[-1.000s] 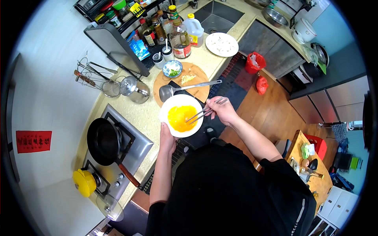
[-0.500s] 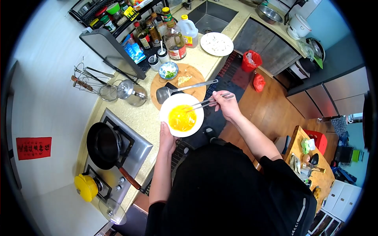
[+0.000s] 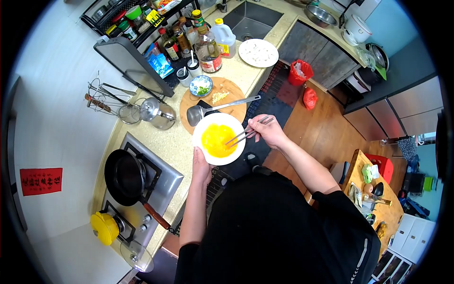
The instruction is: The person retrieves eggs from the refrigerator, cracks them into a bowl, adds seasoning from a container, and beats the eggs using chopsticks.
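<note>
My left hand (image 3: 202, 165) grips the near-left rim of a white bowl (image 3: 198, 128), tilted a little toward me. Yellow beaten egg (image 3: 215, 142) lies inside it. In my right hand (image 3: 267, 128) is a pair of metal chopsticks (image 3: 242, 134), their tips dipped in the egg. Just beyond the bowl, a metal ladle (image 3: 195, 114) rests on a round wooden board (image 3: 187, 102). Chopped garlic (image 3: 220, 97) and a blue-patterned bowl (image 3: 200, 81) with green pieces in it are also on that board.
A black frying pan (image 3: 124, 177) with a wooden handle sits on the gas stove (image 3: 165, 182), beside a yellow pot (image 3: 105, 228). A white plate of pale pieces (image 3: 258, 53) stands near the sink (image 3: 253, 21). Bottles (image 3: 208, 49) line the counter's back.
The chopsticks have swung through the egg, their tips now farther right and lower in the bowl. My right hand has shifted slightly down and left; the egg looks more evenly mixed.
</note>
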